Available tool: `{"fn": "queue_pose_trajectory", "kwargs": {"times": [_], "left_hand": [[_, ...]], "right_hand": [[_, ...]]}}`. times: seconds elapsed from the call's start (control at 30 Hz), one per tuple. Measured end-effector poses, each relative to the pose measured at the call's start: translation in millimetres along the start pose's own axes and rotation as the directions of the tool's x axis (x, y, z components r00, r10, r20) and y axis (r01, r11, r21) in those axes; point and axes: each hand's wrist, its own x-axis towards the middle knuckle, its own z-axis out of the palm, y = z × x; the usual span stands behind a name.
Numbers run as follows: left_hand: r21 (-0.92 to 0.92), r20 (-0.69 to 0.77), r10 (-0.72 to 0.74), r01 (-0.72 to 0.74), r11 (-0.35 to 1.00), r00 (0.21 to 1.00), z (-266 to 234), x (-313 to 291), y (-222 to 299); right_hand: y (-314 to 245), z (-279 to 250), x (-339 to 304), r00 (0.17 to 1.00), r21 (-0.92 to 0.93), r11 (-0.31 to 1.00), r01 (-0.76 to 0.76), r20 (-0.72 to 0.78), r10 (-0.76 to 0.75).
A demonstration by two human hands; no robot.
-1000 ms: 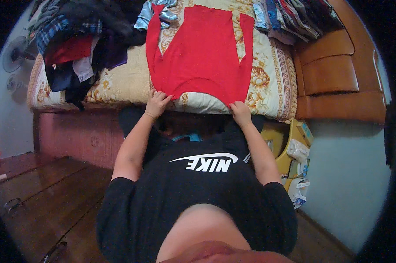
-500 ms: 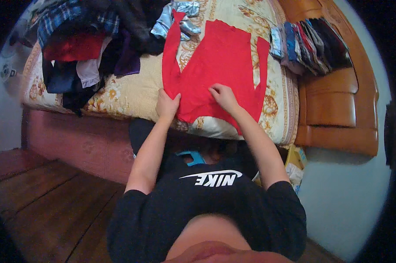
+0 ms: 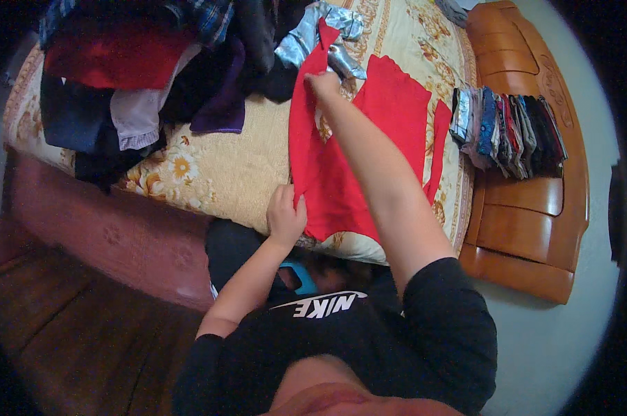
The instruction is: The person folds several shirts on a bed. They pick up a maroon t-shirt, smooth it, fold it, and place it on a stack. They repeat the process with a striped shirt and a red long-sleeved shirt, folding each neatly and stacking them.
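Note:
A red long-sleeved top (image 3: 393, 118) lies spread on the bed in front of me, its hem toward me and its sleeves stretching away on both sides. At the near left corner of the hem, my left hand (image 3: 286, 216) pinches the fabric edge between thumb and fingers. My right hand (image 3: 324, 84) reaches across the top and is closed on the left sleeve (image 3: 301, 139), partway up toward the cuff. My right forearm covers part of the top's middle. Just beyond the cuff lies a crumpled shiny silver-blue garment (image 3: 306, 41).
A heap of loose dark, plaid and red clothes (image 3: 109, 59) covers the bed's left side. Folded clothes stand in a row (image 3: 511, 135) against the wooden headboard (image 3: 521, 225) at right. A flowered cover (image 3: 216, 159) lies on the bed. Something blue (image 3: 299, 276) shows below the bed edge.
My right hand has moved from the top's middle up and left to the left sleeve. My left hand stays at the hem corner. The whole view has shifted, with the bed appearing lower.

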Motion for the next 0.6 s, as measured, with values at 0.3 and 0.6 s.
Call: {"fn": "queue_pose_trajectory", "kwargs": {"times": [0.3,0.6], "left_hand": [[-0.199,-0.005,0.094,-0.094,0.976,0.996,2.6,11.5,-2.7],[-0.115,0.190,0.318,-0.301,0.947,0.929,-4.3,15.4,3.8]], "right_hand": [[-62.4,-23.6,-48.2,0.941,-0.574,0.804,0.154,0.334,0.058],[-31.8,-81.2,-8.9,0.881,0.446,0.813,-0.375,0.445,0.162]]}}
